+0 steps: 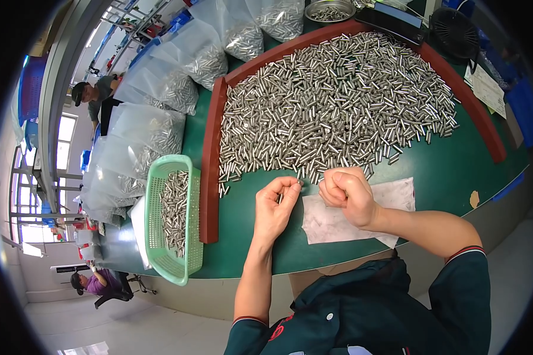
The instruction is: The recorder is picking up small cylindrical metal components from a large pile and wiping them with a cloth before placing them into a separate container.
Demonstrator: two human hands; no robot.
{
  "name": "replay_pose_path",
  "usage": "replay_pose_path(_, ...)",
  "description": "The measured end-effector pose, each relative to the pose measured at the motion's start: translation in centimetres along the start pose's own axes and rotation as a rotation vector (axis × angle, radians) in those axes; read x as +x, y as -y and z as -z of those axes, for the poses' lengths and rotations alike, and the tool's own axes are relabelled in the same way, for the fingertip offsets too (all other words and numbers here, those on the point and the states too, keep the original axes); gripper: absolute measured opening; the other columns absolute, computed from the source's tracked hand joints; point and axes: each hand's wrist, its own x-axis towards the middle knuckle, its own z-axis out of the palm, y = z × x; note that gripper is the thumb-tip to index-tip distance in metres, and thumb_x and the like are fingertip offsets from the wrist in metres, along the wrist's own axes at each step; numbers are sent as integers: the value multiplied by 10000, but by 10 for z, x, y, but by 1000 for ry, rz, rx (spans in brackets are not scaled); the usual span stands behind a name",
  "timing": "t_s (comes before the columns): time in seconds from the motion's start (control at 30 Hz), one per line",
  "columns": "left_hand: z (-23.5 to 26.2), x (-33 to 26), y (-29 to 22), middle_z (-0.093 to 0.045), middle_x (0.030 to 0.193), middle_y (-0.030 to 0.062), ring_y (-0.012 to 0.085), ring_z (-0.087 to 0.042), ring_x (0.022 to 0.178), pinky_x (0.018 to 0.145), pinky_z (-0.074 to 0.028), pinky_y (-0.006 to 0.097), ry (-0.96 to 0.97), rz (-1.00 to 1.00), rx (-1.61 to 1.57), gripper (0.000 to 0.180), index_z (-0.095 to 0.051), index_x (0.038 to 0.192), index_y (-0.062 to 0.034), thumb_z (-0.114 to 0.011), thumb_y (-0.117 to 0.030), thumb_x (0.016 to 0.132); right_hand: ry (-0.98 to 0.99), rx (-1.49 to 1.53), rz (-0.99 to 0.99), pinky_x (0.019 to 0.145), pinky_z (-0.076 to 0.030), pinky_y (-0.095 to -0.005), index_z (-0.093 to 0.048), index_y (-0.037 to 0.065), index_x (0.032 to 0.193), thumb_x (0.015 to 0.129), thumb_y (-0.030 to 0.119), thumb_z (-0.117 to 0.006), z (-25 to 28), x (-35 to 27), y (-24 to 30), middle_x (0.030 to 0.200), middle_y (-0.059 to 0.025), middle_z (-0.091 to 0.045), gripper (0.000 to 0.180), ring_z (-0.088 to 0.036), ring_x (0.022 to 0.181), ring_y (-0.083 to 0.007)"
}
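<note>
A large heap of small silver metal cylinders (337, 100) lies on a green table (450, 171), bounded by a red-brown wooden frame (209, 171). My left hand (275, 204) hovers at the heap's near edge, its fingers curled around a few cylinders, with one pinched between thumb and forefinger. My right hand (346, 192) is closed in a fist beside it, apparently around more cylinders, above a worn white cloth (361, 216).
A green plastic basket (154, 236) partly filled with cylinders stands left of the frame. Several clear bags of cylinders (154, 130) pile up at the left and back. A metal bowl (328, 9) and a black fan (453, 32) stand behind. Other people sit at far left.
</note>
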Motion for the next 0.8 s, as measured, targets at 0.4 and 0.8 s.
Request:
replay_pose_path(0.4, -23, -25, -13, -486, 513, 103, 186, -426, 412, 418, -358, 290, 90, -149, 505, 90, -592, 728, -3, -656, -51, 687, -32, 158, 44, 392, -173, -247, -290, 101, 492, 801, 193, -347, 4, 4, 5, 410, 9, -272, 327, -197, 385, -84)
replay_pose_path(0.8, -27, -27, -13, -550, 589, 115, 217, -511, 462, 443, -397, 296, 47, -220, 561, 83, -592, 711, -7, -660, -44, 682, -36, 168, 7, 391, -169, -238, -286, 102, 498, 823, 207, -340, 8, 4, 1, 421, 19, -273, 345, -200, 387, -73)
